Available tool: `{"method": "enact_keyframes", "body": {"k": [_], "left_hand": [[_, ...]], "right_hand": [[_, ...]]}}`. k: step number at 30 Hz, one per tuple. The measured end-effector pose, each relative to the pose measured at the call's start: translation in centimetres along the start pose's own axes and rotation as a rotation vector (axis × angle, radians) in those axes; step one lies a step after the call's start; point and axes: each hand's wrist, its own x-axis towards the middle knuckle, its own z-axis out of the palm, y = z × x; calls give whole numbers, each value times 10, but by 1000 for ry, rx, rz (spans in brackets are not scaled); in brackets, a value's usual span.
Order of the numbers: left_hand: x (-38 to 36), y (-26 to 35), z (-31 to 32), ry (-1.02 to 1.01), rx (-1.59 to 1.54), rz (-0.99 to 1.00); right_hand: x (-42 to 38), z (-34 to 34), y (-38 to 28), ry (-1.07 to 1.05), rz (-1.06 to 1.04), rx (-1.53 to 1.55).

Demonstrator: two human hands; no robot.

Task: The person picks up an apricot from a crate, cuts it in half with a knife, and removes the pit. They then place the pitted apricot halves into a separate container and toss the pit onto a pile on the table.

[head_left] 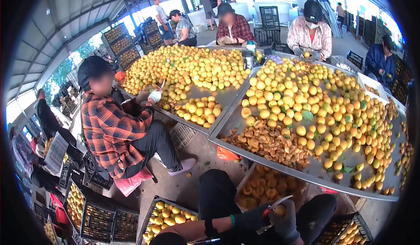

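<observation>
My left hand (253,218), in a dark glove, grips a knife (281,201) with a red handle and a curved blade pointing up to the right. Beside it my gloved right hand (285,225) holds an apricot (280,210), partly hidden by the fingers, with the blade right at the fruit. Both hands are over my lap, between my dark-trousered knees. Just beyond them, below the table edge, a crate (243,183) holds halved apricots (267,184).
A metal sorting table (227,121) carries heaps of whole apricots (323,113) and a pile of cut pieces (271,143). Filled crates stand at lower left (161,200) and lower right (365,232). A person in an orange plaid shirt (111,129) sits left; others work across the table.
</observation>
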Motion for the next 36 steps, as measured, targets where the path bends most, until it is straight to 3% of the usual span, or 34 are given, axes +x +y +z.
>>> {"method": "enact_keyframes", "body": {"k": [1,2,3,4,5,6,8,9,10,11,12,14,15,19,20,22,23,25,26,28,30,32,34,36], "left_hand": [[0,-4,1,-140,-263,-236],[-3,-9,5,-278,-530,-475],[-9,-31,20,-273,-524,-474],[-17,-67,40,-384,-338,-271],[-19,-86,47,-489,-146,-67],[-14,-57,37,-485,-142,-65],[-4,9,15,-94,-296,-21],[2,31,-1,-90,-297,-18],[6,50,-17,-184,-285,-288],[4,59,-23,-284,-273,-562],[2,47,-21,-297,-286,-568],[-5,7,-5,-253,-46,-162],[-5,12,-7,-230,-50,-194],[12,51,-35,-61,-165,-396],[15,54,-38,-42,-134,-390],[8,17,-29,90,-447,-314],[6,18,-39,74,-461,-316],[8,34,-64,101,-1071,-497],[13,46,-65,89,-1081,-503],[19,66,-65,223,-56,-16],[12,61,-58,134,-191,-76],[6,67,-56,11,-16,-109],[6,70,-53,26,48,-141],[0,62,-50,86,204,-39]], "right_hand": [[1,1,0,39,-219,-187],[2,-3,-4,36,-226,-183],[5,-10,-10,16,-460,-331],[9,-15,-12,-2,-696,-479],[12,-16,-10,-1,-706,-475],[11,-18,-8,1,-728,-515],[5,-17,2,3,-752,-557],[1,-15,10,-140,-283,2],[-2,-12,16,-267,211,552],[0,-7,22,-265,222,553],[2,-2,27,-203,200,454],[-2,-3,22,-134,291,422],[0,-4,9,-126,397,498],[11,-10,11,-183,216,353],[12,-15,1,-215,315,527],[12,-18,17,-172,216,547],[12,-21,26,-156,228,539],[10,-28,39,-80,168,604],[10,-29,34,-68,178,598],[15,-28,18,-80,129,789],[16,-29,17,-90,127,800],[17,-28,17,-107,123,815],[16,-26,17,-96,70,821],[17,-27,12,-132,75,821]]}}
